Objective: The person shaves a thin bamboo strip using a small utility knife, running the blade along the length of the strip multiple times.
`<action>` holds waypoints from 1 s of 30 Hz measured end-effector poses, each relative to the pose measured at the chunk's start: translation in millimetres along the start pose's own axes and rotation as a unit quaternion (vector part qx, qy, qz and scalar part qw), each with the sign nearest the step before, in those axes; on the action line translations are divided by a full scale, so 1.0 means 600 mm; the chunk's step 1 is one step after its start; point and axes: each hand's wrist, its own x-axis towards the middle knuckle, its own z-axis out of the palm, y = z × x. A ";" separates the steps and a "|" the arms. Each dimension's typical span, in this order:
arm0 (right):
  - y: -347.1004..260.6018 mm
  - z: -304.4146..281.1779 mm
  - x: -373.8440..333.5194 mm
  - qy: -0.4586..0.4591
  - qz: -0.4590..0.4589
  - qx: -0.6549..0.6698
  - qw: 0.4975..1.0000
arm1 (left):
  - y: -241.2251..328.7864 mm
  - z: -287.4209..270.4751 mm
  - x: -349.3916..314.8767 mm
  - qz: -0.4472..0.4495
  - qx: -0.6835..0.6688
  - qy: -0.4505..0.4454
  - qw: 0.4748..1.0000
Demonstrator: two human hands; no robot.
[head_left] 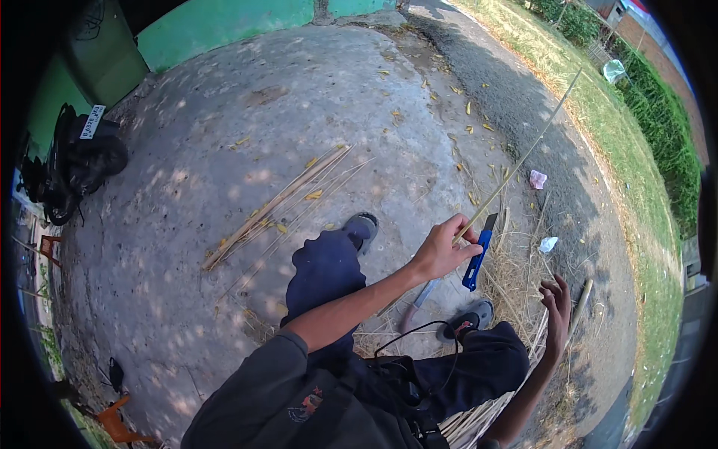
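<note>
My left hand [446,248] is closed around a long thin bamboo strip [516,170], which slants up toward the far right. A blue utility knife [479,258] with a dark blade out is also at its fingertips, apparently held together with the strip. My right hand [556,310] is lifted off to the right, fingers loosely bent and apart, with nothing in it. Between my shoes lies a larger knife [417,308], its blade partly hidden by my left forearm.
A bundle of split bamboo strips [280,206] lies on the concrete to the left. Shavings [512,262] litter the ground by my right shoe [473,320]. A bamboo piece [581,303] lies beyond my right hand. A motorcycle [78,161] stands at the far left.
</note>
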 end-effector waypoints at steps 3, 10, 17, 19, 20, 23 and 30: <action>-0.098 0.104 0.029 -0.205 0.003 0.002 0.979 | 0.005 -0.006 -0.003 0.004 -0.012 0.013 1.000; -0.099 0.266 0.082 -0.281 -0.016 0.012 0.959 | -0.008 -0.019 -0.001 0.031 -0.017 0.068 0.997; -0.074 0.309 0.059 -0.198 -0.026 0.153 0.968 | -0.026 -0.019 0.007 0.045 -0.030 0.094 0.994; -0.059 0.312 0.064 -0.171 -0.051 0.149 0.973 | -0.007 -0.026 0.007 -0.028 -0.037 0.066 0.997; -0.067 0.309 0.063 -0.152 -0.038 0.181 0.971 | 0.004 -0.023 0.005 -0.027 -0.075 0.069 0.994; -0.087 0.290 0.062 -0.102 -0.042 0.221 0.969 | -0.003 -0.012 0.011 0.021 -0.110 0.075 0.991; -0.065 0.234 0.071 -0.081 -0.069 0.256 0.961 | 0.025 -0.013 -0.017 -0.129 -0.238 -0.078 0.959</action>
